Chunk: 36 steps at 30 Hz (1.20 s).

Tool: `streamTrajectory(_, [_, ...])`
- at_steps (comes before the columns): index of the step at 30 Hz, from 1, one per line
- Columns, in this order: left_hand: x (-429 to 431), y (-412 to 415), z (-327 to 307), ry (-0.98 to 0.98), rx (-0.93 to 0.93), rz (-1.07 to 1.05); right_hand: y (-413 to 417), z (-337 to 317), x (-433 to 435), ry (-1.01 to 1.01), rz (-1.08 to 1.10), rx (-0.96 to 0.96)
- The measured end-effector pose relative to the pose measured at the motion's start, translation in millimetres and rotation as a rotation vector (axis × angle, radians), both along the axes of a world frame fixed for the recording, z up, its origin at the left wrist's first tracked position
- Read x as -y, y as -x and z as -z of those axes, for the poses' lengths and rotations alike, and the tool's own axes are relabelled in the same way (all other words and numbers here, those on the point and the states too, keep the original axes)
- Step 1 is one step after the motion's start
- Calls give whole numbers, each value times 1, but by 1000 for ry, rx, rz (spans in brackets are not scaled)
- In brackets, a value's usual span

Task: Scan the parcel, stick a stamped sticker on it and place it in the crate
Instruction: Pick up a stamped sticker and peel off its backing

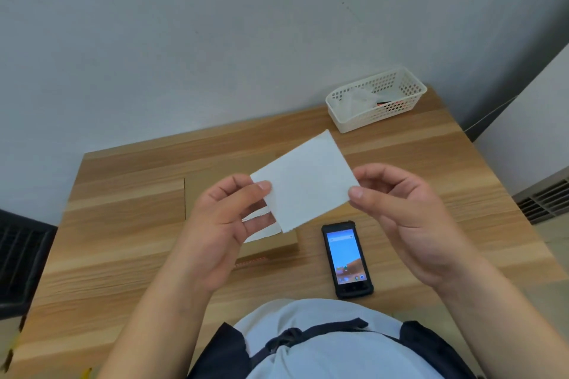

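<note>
A blank white sticker sheet (304,181) is held up above the table between both hands. My left hand (221,224) pinches its left edge with thumb and fingers. My right hand (409,218) pinches its right corner. Under the hands lies a flat brown cardboard parcel (271,244) with a white label partly hidden by my left hand. A black handheld scanner (346,258) lies screen up, lit, on the table just right of the parcel.
A white plastic lattice basket (377,100) with white items and something red inside stands at the table's far right corner. The wooden table (123,224) meets a grey wall behind. A dark crate (18,258) sits off the left edge.
</note>
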State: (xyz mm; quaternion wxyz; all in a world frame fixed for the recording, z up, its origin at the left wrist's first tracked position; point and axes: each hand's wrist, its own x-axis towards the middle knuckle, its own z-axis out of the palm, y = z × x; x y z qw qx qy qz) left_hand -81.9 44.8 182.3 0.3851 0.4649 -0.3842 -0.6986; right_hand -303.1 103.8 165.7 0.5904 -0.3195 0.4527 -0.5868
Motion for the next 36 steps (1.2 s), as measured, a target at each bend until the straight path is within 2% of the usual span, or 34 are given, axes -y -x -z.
streamTrajectory(16, [-17, -7, -11, 267, 129, -283, -17, -1, -3, 35, 272, -177])
streamTrajectory(19, [-18, -7, -14, 452, 184, -291, -13, -5, -5, -48, 215, -115])
streamTrajectory(22, [-22, -5, -14, 590, 228, -266, -11, -7, -9, -127, 39, 54])
streamTrajectory(24, [-23, -4, -14, 650, 245, -235, -13, -10, -10, -120, -49, 159])
streamTrajectory(27, [-25, -4, -15, 698, 243, -173, -12, -15, -10, -99, -41, 181])
streamTrajectory(31, [-25, -4, -15, 648, 217, -160, -9, -19, -12, -93, -20, 153])
streamTrajectory(34, [-26, 1, -16, 463, 100, -108, -9, -19, -14, -101, -4, 134])
streamTrajectory(36, [-27, 4, -18, 401, 100, -53, -10, -18, -15, -106, 7, 116])
